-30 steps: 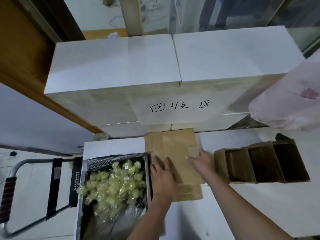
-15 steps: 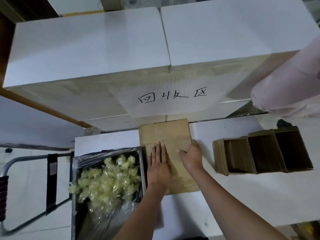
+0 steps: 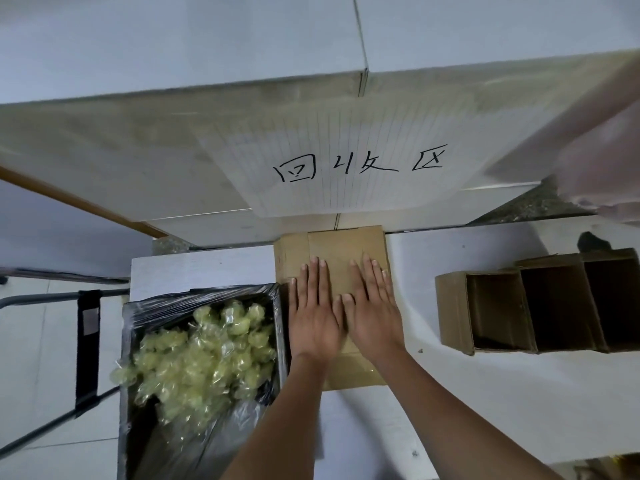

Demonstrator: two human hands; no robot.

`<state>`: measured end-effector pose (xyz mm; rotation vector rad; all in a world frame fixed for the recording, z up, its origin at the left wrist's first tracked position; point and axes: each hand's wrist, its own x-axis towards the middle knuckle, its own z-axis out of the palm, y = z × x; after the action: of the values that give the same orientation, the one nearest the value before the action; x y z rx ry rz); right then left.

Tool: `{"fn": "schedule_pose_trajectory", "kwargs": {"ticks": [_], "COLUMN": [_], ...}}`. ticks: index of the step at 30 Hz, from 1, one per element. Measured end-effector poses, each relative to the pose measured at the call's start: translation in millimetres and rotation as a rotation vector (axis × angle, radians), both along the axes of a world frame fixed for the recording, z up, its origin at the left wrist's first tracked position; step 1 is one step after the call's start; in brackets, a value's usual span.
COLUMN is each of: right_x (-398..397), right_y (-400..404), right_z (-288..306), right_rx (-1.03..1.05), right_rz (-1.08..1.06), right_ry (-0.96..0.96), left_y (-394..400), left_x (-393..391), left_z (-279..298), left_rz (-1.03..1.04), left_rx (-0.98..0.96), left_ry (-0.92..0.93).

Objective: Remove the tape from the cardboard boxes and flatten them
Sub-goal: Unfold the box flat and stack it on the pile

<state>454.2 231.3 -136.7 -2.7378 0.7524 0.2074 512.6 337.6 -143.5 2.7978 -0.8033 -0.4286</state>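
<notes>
A flattened brown cardboard box (image 3: 341, 247) lies on the white table (image 3: 485, 393), its far edge against the big white boxes. My left hand (image 3: 313, 313) and my right hand (image 3: 372, 310) lie side by side on it, palms down, fingers straight, pressing it flat. To the right stand three open brown cardboard boxes (image 3: 540, 303) in a row, mouths facing me, insides dark.
A black-lined bin (image 3: 280, 327) of crumpled clear tape (image 3: 204, 355) sits just left of my left hand. Large white boxes with a handwritten paper label (image 3: 356, 164) form a wall behind. A trolley handle (image 3: 86, 344) stands at far left. Something pink (image 3: 602, 161) intrudes at right.
My head has leaned closer. My right hand moved from the box's right edge onto its top and flattened beside the left hand. The flattened box slid slightly toward the white boxes.
</notes>
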Motion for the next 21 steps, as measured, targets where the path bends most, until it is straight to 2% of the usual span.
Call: {"fn": "schedule_pose_trajectory", "kwargs": {"ticks": [7,12,17,21], "right_x": [-3,-3,4,11], "right_y": [0,-3,-10,-22], "right_z": [-15,-6,26,72], "right_rx": [-0.041,0.009,0.051,0.093], "right_rz": [-0.005,0.033,0.071,0.071], "right_ry": [-0.039,0.044,0.196,0.228], "left_y": [1,0,-7,-7], "left_x": [-1,-1,5,16], "left_z": [-14,-7,23,61], "left_rz": [0.002,0.001,-0.014,-0.081], "left_rx": [-0.021,0.018,0.142,0.18], "left_ry": [-0.033,-0.01,0.11,0.186]}}
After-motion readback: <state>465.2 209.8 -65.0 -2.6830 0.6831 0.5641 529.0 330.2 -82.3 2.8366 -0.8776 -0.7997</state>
